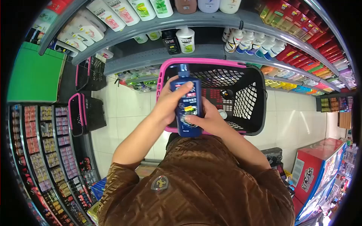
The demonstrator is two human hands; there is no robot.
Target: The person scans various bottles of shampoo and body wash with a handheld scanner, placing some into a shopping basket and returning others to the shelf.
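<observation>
Both my hands grip a dark blue shampoo bottle (190, 101), held upright in view with its label facing me and a clear blue cap on top. My left hand (167, 101) wraps the bottle's left side, thumb across the upper label. From the right, my right hand (212, 119) holds the lower part, its thumb over the front. Behind the bottle is a black shopping basket (215, 61) with a pink rim and mesh walls. A small black item (226, 94) and a round white-topped item (222, 114) show inside it.
Ahead, grey shelves (151, 27) carry shampoo bottles, including a black bottle (171, 42) and a white bottle (186, 40). Red bottles (301, 62) fill the right side. More baskets (94, 115) stand at left, near a packed rack (49, 143). A red cabinet (313, 169) is at right.
</observation>
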